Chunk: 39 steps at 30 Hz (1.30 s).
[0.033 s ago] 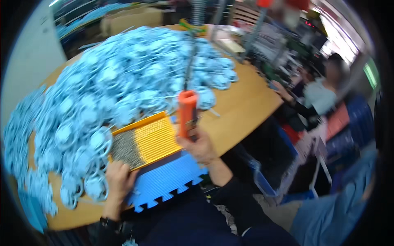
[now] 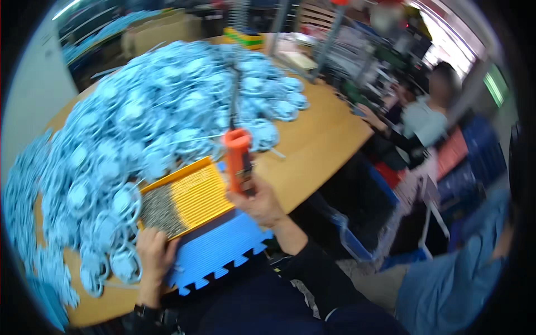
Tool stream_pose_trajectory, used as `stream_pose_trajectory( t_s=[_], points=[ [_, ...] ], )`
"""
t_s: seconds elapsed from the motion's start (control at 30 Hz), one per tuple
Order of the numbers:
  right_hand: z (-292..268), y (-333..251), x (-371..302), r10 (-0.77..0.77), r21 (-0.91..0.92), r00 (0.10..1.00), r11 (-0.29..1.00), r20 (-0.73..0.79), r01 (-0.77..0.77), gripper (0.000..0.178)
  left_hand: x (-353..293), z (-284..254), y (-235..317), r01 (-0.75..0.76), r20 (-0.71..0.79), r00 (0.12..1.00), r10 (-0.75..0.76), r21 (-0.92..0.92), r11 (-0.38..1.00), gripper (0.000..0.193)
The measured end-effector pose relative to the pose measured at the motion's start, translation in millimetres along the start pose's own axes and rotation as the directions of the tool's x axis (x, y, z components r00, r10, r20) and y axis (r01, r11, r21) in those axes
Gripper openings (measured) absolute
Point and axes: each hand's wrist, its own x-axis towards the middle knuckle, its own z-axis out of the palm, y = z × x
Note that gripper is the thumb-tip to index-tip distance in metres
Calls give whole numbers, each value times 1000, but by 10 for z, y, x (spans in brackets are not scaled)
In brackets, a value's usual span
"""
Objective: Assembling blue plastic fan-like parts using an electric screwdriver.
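In my right hand [image 2: 259, 206] is an orange and black electric screwdriver [image 2: 239, 162], held upright, its top joined to a dark cord. The fingers wrap round its lower part. A yellow ribbed tray [image 2: 204, 190] lies just left of the tool, and small grey metal parts [image 2: 160, 209], too fine to name, cover its left portion. My left hand [image 2: 153, 254] is at the tray's near left corner with fingers curled in; what they grip, if anything, is hidden. Under the tray's near side is a blue foam mat [image 2: 223, 245] with a jigsaw edge.
A big heap of light blue rounded pieces with straps [image 2: 151, 106] covers much of the wooden table [image 2: 318, 139]. A metal coil [image 2: 238, 17] hangs beyond it. At right a person [image 2: 427, 125] works near blue crates [image 2: 480, 151]; blue cloth [image 2: 458, 279] is nearer.
The whole scene has shifted a little to the left in the picture. Both hands, the screwdriver and the tray keep nearly the same places relative to each other.
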Motion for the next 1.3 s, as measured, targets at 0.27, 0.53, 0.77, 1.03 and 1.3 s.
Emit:
stream_pose_trajectory(
  t_s=[0.27,0.53,0.77,1.03,1.3],
  points=[
    [-602,-44,-392,-313,-268,936,927,-162,264,82,55,26,90,0,29,1000,1,-36,999,24],
    [-2317,1529,-1415,59,-147,485,915,-873,-377,89,167,36,224,-33,46,998,33,-4,999,18],
    [-2587,1927,-1542,89,-228,439,753,-894,-617,91,205,-16,385,-57,28,998,56,36,998,19],
    [-2748,492,-903,-499,-539,468,841,-729,57,87,181,-51,1003,-139,340,920,195,-182,973,31],
    [-2663,1946,-1425,-455,-741,586,454,-670,-494,76,346,472,1286,-210,606,750,265,-162,964,71]
  ],
)
